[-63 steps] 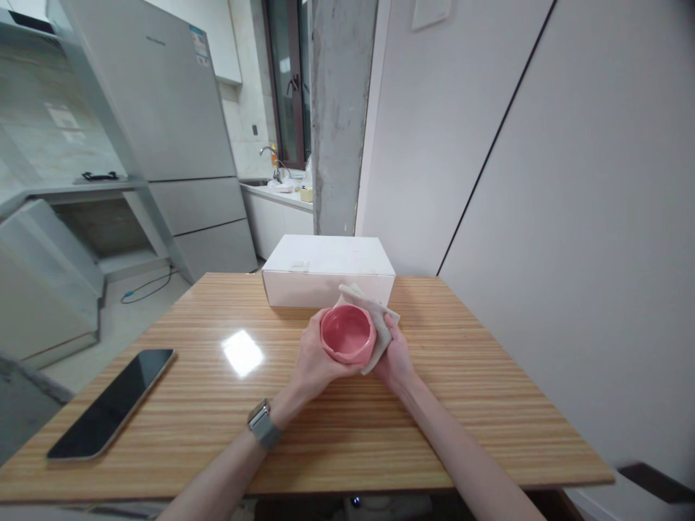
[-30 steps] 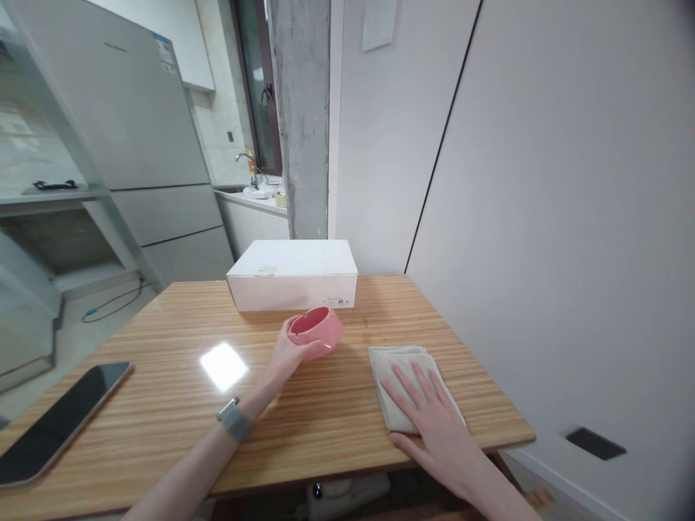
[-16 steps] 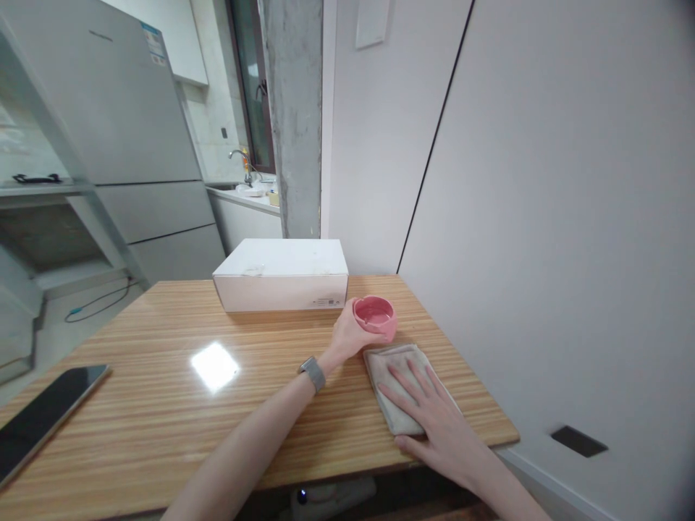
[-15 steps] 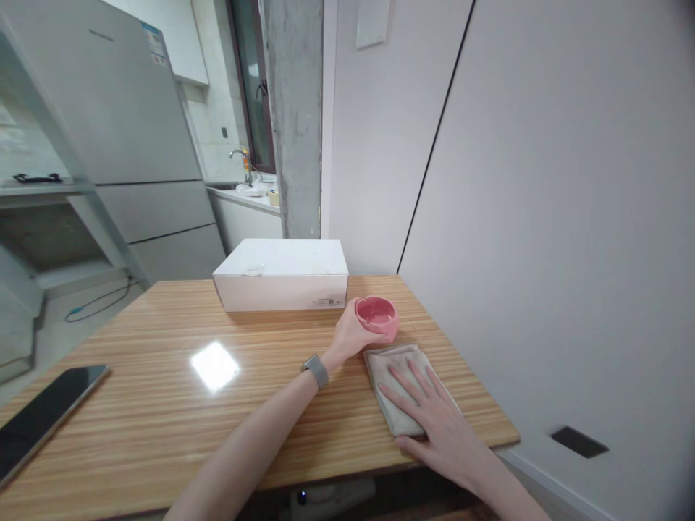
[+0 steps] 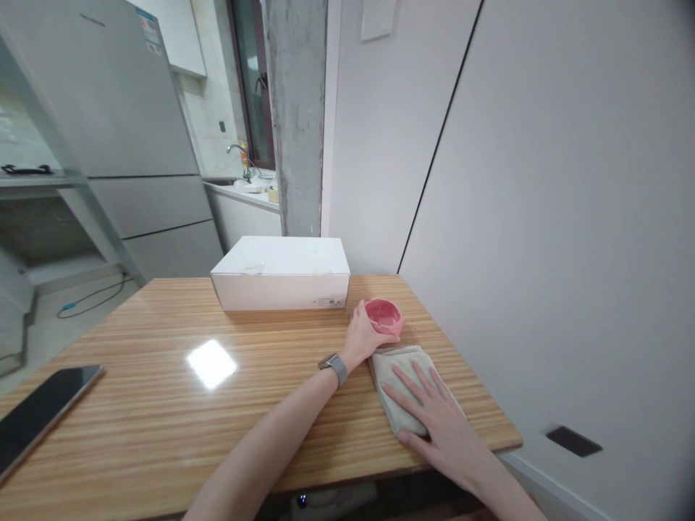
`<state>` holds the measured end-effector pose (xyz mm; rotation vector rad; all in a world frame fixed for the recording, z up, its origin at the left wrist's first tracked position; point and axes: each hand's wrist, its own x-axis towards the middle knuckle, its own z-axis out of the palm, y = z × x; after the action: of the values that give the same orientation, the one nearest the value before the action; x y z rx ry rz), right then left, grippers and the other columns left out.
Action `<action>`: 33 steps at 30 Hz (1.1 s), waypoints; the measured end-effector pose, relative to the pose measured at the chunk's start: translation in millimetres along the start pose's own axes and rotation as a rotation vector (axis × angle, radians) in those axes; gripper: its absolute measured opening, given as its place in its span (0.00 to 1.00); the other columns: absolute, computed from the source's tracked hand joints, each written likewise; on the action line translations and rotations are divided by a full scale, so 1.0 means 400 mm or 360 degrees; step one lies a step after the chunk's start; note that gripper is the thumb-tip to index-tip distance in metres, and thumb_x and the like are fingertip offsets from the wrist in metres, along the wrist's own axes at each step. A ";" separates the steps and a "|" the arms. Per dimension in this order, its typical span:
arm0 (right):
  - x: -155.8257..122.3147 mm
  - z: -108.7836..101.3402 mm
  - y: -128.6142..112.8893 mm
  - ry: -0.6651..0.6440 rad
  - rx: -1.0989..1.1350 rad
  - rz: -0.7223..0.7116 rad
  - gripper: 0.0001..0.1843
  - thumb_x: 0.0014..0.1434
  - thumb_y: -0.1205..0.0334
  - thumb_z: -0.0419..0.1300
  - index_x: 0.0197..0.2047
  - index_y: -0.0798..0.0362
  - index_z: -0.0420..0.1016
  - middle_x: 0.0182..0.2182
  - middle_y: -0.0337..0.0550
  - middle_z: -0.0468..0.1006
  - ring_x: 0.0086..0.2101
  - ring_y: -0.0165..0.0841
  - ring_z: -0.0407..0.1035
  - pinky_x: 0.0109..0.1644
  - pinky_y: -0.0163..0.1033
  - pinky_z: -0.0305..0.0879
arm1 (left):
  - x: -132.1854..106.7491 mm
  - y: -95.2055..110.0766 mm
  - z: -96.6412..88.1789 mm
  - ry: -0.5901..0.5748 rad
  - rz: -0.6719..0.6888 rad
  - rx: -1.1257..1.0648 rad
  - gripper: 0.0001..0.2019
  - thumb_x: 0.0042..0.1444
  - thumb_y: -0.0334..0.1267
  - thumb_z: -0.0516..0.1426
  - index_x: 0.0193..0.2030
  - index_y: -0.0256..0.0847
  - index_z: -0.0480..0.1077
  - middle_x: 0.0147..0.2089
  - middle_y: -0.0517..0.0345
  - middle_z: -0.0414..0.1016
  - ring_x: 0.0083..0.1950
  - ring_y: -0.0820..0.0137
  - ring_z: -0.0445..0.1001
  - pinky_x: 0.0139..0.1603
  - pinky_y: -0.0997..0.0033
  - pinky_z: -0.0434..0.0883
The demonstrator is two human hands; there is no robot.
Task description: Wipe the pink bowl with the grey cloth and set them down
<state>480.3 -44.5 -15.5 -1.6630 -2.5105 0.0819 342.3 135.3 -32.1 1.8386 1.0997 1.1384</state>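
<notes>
My left hand (image 5: 363,336), with a watch on its wrist, is wrapped round a small pink bowl (image 5: 383,316) that sits low on the wooden table (image 5: 163,405), just beyond a folded beige cloth (image 5: 394,376). On that cloth lies my right hand (image 5: 434,414), flat, with its fingers spread. The bowl is upright and looks empty. The cloth lies near the table's right front corner.
A white box (image 5: 282,273) stands at the table's far edge, left of the bowl. A dark phone (image 5: 38,414) lies at the left edge. A white wall runs close along the right side. A fridge (image 5: 108,108) and a kitchen counter are behind.
The cloth went from round the bowl to flat on the table under my right hand. My left hand carried the bowl rightward and down beside the cloth.
</notes>
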 end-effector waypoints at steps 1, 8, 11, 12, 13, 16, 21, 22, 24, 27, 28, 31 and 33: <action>0.001 0.000 0.002 -0.0001 0.0005 0.0007 0.33 0.60 0.42 0.49 0.65 0.33 0.43 0.67 0.32 0.42 0.65 0.46 0.31 0.65 0.63 0.33 | 0.000 0.002 -0.001 -0.0024 -0.0004 -0.0014 0.60 0.26 0.53 0.69 0.64 0.31 0.46 0.63 0.33 0.55 0.65 0.51 0.54 0.63 0.58 0.52; 0.022 -0.018 -0.053 0.0299 0.0132 0.0149 0.28 0.64 0.51 0.47 0.66 0.40 0.47 0.67 0.39 0.46 0.65 0.42 0.40 0.65 0.58 0.41 | -0.078 0.036 -0.196 -0.0204 -0.0030 -0.0195 0.34 0.52 0.53 0.56 0.62 0.38 0.57 0.69 0.44 0.49 0.70 0.59 0.44 0.68 0.59 0.42; 0.070 -0.010 -0.138 0.0527 0.0232 0.0110 0.24 0.64 0.54 0.48 0.62 0.45 0.58 0.63 0.45 0.57 0.61 0.39 0.52 0.63 0.49 0.53 | -0.167 0.042 -0.346 -0.0362 0.0146 0.0080 0.25 0.52 0.49 0.57 0.56 0.43 0.66 0.63 0.48 0.62 0.65 0.60 0.58 0.64 0.61 0.54; 0.092 -0.001 -0.171 0.0552 0.0270 0.0089 0.20 0.64 0.56 0.48 0.58 0.46 0.62 0.59 0.46 0.63 0.58 0.38 0.58 0.59 0.46 0.57 | -0.200 0.041 -0.391 -0.0354 0.0157 0.0203 0.22 0.54 0.48 0.56 0.54 0.44 0.68 0.60 0.49 0.66 0.61 0.61 0.63 0.61 0.62 0.58; 0.115 0.010 -0.203 0.0585 0.0301 0.0096 0.17 0.64 0.57 0.47 0.53 0.48 0.67 0.53 0.48 0.70 0.53 0.37 0.64 0.55 0.43 0.61 | -0.233 0.038 -0.430 -0.0334 0.0129 0.0328 0.19 0.56 0.47 0.54 0.52 0.44 0.69 0.56 0.49 0.69 0.57 0.62 0.67 0.57 0.63 0.62; 0.183 0.052 -0.286 0.0463 0.0301 0.0175 0.14 0.65 0.60 0.45 0.35 0.51 0.71 0.32 0.43 0.77 0.33 0.33 0.72 0.37 0.37 0.64 | -0.323 0.024 -0.506 -0.0285 -0.0115 0.0712 0.13 0.59 0.44 0.49 0.39 0.40 0.71 0.37 0.52 0.76 0.37 0.66 0.73 0.37 0.69 0.66; 0.230 0.102 -0.343 0.0399 0.0080 0.0320 0.15 0.65 0.59 0.47 0.29 0.51 0.67 0.25 0.40 0.76 0.26 0.33 0.71 0.28 0.36 0.50 | -0.429 -0.010 -0.523 -0.0327 -0.0298 0.1258 0.18 0.61 0.44 0.45 0.25 0.40 0.67 0.27 0.55 0.74 0.29 0.68 0.71 0.29 0.72 0.57; 0.229 0.106 -0.344 0.0407 0.0064 0.0334 0.14 0.65 0.59 0.47 0.29 0.51 0.66 0.24 0.39 0.76 0.25 0.33 0.71 0.27 0.36 0.49 | -0.442 -0.016 -0.520 -0.0322 -0.0285 0.1327 0.19 0.62 0.44 0.45 0.25 0.41 0.68 0.27 0.55 0.75 0.30 0.67 0.72 0.29 0.71 0.57; 0.222 0.110 -0.342 0.0414 0.0051 0.0344 0.14 0.65 0.59 0.46 0.29 0.50 0.66 0.23 0.38 0.76 0.25 0.32 0.71 0.27 0.36 0.46 | -0.459 -0.027 -0.514 -0.0310 -0.0230 0.1403 0.19 0.63 0.44 0.43 0.26 0.42 0.68 0.28 0.55 0.76 0.31 0.66 0.73 0.30 0.70 0.56; 0.215 0.109 -0.337 0.0405 0.0052 0.0337 0.14 0.65 0.60 0.46 0.29 0.50 0.65 0.23 0.37 0.76 0.25 0.33 0.72 0.27 0.36 0.45 | -0.466 -0.033 -0.510 -0.0290 -0.0198 0.1417 0.19 0.63 0.44 0.43 0.27 0.42 0.68 0.28 0.56 0.76 0.31 0.66 0.74 0.31 0.70 0.56; 0.214 0.108 -0.336 0.0398 0.0056 0.0330 0.14 0.65 0.60 0.46 0.29 0.50 0.65 0.23 0.37 0.76 0.25 0.33 0.72 0.27 0.36 0.45 | -0.466 -0.033 -0.510 -0.0283 -0.0202 0.1415 0.19 0.63 0.44 0.43 0.27 0.42 0.67 0.28 0.56 0.76 0.31 0.66 0.74 0.30 0.70 0.56; 0.215 0.106 -0.334 0.0396 0.0071 0.0293 0.14 0.65 0.60 0.46 0.28 0.50 0.64 0.23 0.37 0.76 0.25 0.33 0.71 0.27 0.36 0.45 | -0.463 -0.030 -0.512 -0.0266 -0.0190 0.1410 0.18 0.63 0.43 0.44 0.27 0.42 0.67 0.28 0.56 0.76 0.31 0.67 0.73 0.30 0.70 0.57; 0.216 0.107 -0.333 0.0410 0.0083 0.0268 0.14 0.65 0.61 0.46 0.28 0.50 0.64 0.23 0.37 0.75 0.24 0.32 0.71 0.27 0.36 0.45 | -0.462 -0.028 -0.513 -0.0258 -0.0174 0.1414 0.18 0.63 0.43 0.44 0.27 0.42 0.67 0.28 0.56 0.76 0.31 0.67 0.73 0.30 0.71 0.57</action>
<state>319.8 -16.1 -35.8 -1.7374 -2.1630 -0.0478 103.2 -3.2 -26.7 2.4121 1.7487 0.4181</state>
